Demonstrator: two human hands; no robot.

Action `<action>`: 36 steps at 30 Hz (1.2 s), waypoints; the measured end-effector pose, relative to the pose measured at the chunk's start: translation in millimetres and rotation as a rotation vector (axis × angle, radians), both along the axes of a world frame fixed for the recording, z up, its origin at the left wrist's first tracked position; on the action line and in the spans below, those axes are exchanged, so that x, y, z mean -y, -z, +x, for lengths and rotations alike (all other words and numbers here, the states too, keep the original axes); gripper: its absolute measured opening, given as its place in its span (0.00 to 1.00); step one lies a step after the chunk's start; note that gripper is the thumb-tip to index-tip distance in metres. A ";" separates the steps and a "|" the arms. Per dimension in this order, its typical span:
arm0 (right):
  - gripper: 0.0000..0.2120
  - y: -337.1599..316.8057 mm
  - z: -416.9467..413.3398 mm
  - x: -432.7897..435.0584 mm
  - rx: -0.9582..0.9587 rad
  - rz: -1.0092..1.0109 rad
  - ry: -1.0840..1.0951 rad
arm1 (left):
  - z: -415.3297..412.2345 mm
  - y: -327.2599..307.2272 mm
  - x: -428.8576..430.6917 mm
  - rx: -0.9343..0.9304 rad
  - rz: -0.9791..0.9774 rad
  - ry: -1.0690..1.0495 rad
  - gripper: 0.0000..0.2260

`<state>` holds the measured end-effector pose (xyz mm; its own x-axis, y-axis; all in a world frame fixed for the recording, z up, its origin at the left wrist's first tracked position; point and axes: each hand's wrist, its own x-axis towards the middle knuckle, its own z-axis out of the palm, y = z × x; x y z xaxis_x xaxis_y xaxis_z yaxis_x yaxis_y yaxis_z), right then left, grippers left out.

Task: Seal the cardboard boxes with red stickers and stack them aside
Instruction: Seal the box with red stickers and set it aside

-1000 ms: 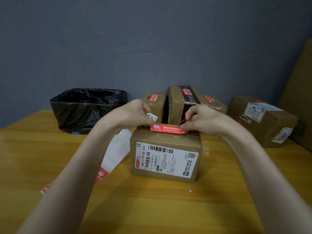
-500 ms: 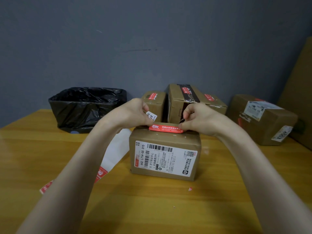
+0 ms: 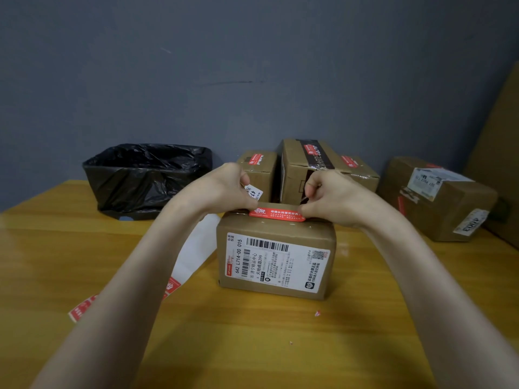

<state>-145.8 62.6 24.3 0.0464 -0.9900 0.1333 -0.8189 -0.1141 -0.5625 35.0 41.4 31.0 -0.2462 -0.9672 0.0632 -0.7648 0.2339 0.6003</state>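
Nearest us on the wooden counter (image 3: 252,346), a backing sheet (image 3: 196,248) of stickers lies just left of a cardboard box (image 3: 275,262) whose shipping label faces us. A red sticker (image 3: 276,214) stretches along the box's top edge, held taut, we judge, so it lands flat over the flaps. Our left grip (image 3: 224,189) pinches its left end and our right grip (image 3: 334,197) its right end, so the sticker spans between them. Behind stand the stickered boxes (image 3: 297,164) and a black-lined bin (image 3: 146,175).

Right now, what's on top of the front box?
A red sticker on the box top, its ends pinched by the left hand and right hand. The seam under it and the top's far part are hidden by hands and angle.
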 end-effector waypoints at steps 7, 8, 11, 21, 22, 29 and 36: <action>0.12 0.8 1.2 0.9 -0.017 -0.002 0.008 | 1.0 1.0 2.8 0.024 -0.015 0.002 0.14; 0.12 0.8 1.6 0.9 -0.019 -0.003 0.009 | 1.1 1.3 3.8 0.030 -0.014 0.001 0.15; 0.12 0.6 2.9 0.3 -0.053 -0.013 0.008 | 0.5 2.3 5.1 0.051 -0.023 0.000 0.15; 0.12 -0.9 0.4 -1.3 -0.148 -0.031 -0.013 | 3.6 5.2 8.6 0.100 -0.047 0.011 0.12; 0.12 -1.0 -1.9 -0.9 -0.146 -0.028 -0.010 | 3.6 5.4 8.8 0.107 -0.054 0.010 0.12; 0.12 3.2 1.0 -0.8 0.036 -0.089 0.038 | -0.4 12.0 10.8 0.053 -0.159 -0.018 0.15; 0.17 11.9 11.4 1.7 -0.084 -0.039 0.053 | -6.6 20.7 12.8 0.152 -0.181 -0.024 0.24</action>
<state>-134.3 60.9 12.3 0.0064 -0.9855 0.1695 -0.8686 -0.0894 -0.4874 28.4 28.6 10.3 -0.2433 -0.9491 0.1998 -0.8500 0.3079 0.4274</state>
